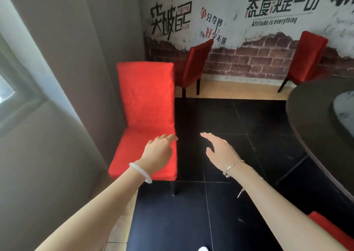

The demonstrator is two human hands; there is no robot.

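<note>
A bright red fabric-covered dining chair stands at the left edge of the black tiled floor, its seat facing the camera, its backrest toward the far wall and its left side close against a beige curtain. The person's left hand, a white bangle on its wrist, hangs over the right edge of the seat with fingers loosely curled and gripping nothing; whether the fingertips touch the cloth cannot be told. The right hand, a thin silver bracelet at the wrist, is held out over the bare floor just beside the chair, fingers straight and slightly apart, thumb spread, clear of the fabric. Both arms appear to be reaching in to take hold of the chair. For a sound hold, each hand should probably close on a firm part of the frame, one on either side, rather than on the loose cover, which could slip or bunch. Lifting the dark legs off the tiles should serve better than dragging them. Behind it, along the floor's far edge, stand a darker red chair and a second one before a slogan-painted brick-pattern wall; a round dark table fills the right edge.
</note>
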